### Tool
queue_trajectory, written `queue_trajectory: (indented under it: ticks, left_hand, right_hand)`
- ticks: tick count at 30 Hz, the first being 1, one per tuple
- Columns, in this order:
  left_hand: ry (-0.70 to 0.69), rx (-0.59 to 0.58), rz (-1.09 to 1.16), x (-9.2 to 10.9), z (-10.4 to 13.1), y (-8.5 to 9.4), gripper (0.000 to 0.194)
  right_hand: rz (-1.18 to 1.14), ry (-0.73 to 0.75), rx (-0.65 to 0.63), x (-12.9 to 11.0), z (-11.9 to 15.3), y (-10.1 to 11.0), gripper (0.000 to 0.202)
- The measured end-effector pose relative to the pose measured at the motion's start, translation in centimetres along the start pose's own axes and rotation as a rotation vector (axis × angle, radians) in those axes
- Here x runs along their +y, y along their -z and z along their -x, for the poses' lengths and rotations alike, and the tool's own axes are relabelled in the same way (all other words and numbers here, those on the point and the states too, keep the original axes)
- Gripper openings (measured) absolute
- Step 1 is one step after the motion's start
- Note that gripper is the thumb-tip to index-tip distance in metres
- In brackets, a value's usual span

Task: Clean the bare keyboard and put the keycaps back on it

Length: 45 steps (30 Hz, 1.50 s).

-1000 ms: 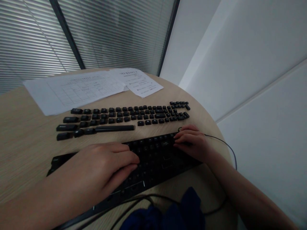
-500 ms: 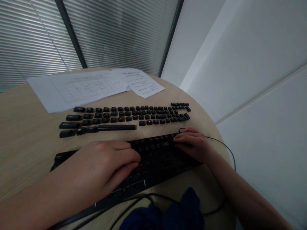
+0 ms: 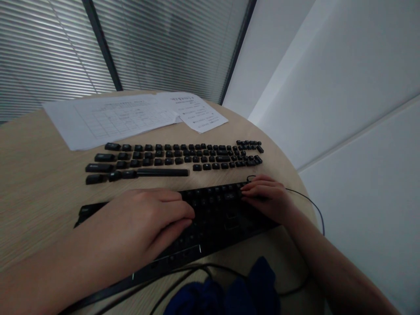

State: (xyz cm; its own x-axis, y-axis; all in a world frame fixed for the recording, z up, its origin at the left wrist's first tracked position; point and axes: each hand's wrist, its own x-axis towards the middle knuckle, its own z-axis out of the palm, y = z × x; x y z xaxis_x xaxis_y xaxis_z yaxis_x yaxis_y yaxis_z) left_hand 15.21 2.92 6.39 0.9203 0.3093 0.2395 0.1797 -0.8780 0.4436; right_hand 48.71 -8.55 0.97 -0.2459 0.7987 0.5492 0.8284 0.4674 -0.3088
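A black keyboard [image 3: 210,236] lies at a slant on the round wooden table, and part of its face shows no keycaps. My left hand [image 3: 151,218] rests over its left and middle part, fingers together and bent down, tips hidden from view. At the keyboard's upper right, my right hand [image 3: 267,197] has its fingers closed together on the top rows; whatever is between the fingertips is too small to make out. Beyond the keyboard, loose black keycaps [image 3: 158,162] stand in rows, with a long spacebar [image 3: 163,172] in the nearest row.
Printed papers [image 3: 114,120] lie behind the keycaps on the table [image 3: 26,175]. A black cable [image 3: 210,265] loops near the front edge beside a dark blue cloth-like object [image 3: 243,293]. Another thin cable runs past the right hand. Blinds and a white wall stand behind.
The whole view has shifted slightly, with things appearing a little further right. Both hands keep nearly the same places on the keyboard.
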Motion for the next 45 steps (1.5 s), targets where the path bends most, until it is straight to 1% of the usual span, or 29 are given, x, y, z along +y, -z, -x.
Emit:
queue_trajectory:
  ticks: [3,6,10,16,18,20,26,31,34,37,41,43,45]
  left_hand:
    - [0.002,0.006,-0.001,0.1,0.0,0.1,0.031]
    - [-0.001,0.002,-0.004,0.1,0.0,0.0,0.03]
    - [-0.018,0.007,0.001,0.0,-0.2,0.0,0.029]
    - [0.008,-0.004,0.004,-0.2,-0.2,-0.1,0.028]
    - [0.019,-0.01,-0.001,-0.3,-0.1,-0.1,0.027]
    - [0.026,-0.02,-0.003,-0.4,-0.1,-0.1,0.026]
    - [0.028,-0.029,0.002,-0.5,-0.1,-0.2,0.026]
    - [0.038,-0.03,0.011,-0.5,-0.1,-0.2,0.026]
    - [0.036,-0.032,0.007,-0.4,-0.2,-0.1,0.026]
    - [0.032,-0.023,0.006,-0.5,-0.2,-0.2,0.024]
    - [0.037,-0.032,0.004,-0.6,-0.2,-0.2,0.025]
    - [0.039,-0.034,0.003,-0.7,-0.3,-0.2,0.025]
    - [0.046,-0.04,-0.005,-0.7,-0.3,-0.2,0.025]
  right_hand:
    - [0.021,0.018,-0.018,0.0,0.0,0.2,0.006]
    - [0.017,0.002,-0.041,0.0,0.0,0.3,0.006]
    - [0.003,-0.008,-0.04,-0.1,-0.1,0.4,0.006]
    - [-0.111,-0.124,-0.031,0.1,0.0,0.3,0.004]
    - [-0.122,-0.142,-0.03,0.2,0.1,0.3,0.004]
    - [-0.111,-0.134,-0.042,0.2,0.1,0.4,0.005]
    - [-0.045,-0.047,-0.075,-0.4,-0.1,0.6,0.011]
    - [-0.01,-0.042,-0.083,-0.6,-0.2,0.6,0.012]
    - [0.046,-0.07,-0.095,-0.7,-0.2,0.8,0.011]
    - [0.068,-0.124,-0.153,-0.8,-0.1,1.0,0.012]
    - [0.068,-0.159,-0.241,-1.1,-0.2,1.1,0.013]
    - [0.062,-0.149,-0.238,-1.2,-0.3,1.1,0.013]
    - [0.043,-0.108,-0.193,-1.2,-0.4,1.1,0.015]
